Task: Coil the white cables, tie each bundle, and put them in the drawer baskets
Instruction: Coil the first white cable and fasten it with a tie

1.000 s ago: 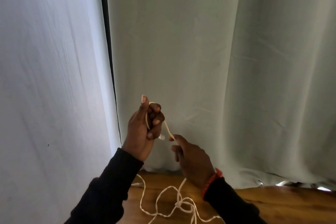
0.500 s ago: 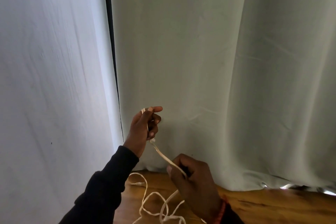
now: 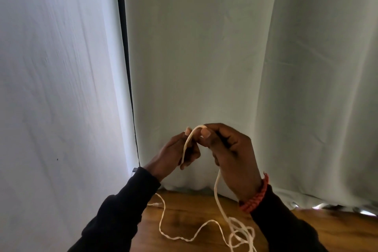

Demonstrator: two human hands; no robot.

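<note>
**Both hands raised, white cable looped between them**

Pale curtains (image 3: 204, 57) fill the space behind your hands, hanging down to a wooden surface (image 3: 184, 217) below them; a dark vertical strip (image 3: 124, 57) shows where two panels meet, up and to the left of your left hand. No writing, brand or label can be read anywhere.

Your left hand (image 3: 176, 153) is lifted in front of the curtain, fingers curled around the white cable (image 3: 217, 188), thumb tip up. Your right hand (image 3: 233, 149) sits just beside it at the same height, thumb and forefinger pinched shut on the same cable. A short arch of cable bridges the two hands at their tops. Both forearms are in dark sleeves (image 3: 122, 210), angled up from the lower edge, and a red braided bracelet (image 3: 255, 198) circles your right wrist.

From under your right palm the cable drops straight down to the wood, where it lies in loose, tangled loops below your right wrist. One strand trails left across the surface beneath your left forearm, ending near a small plug (image 3: 157, 204).
</note>
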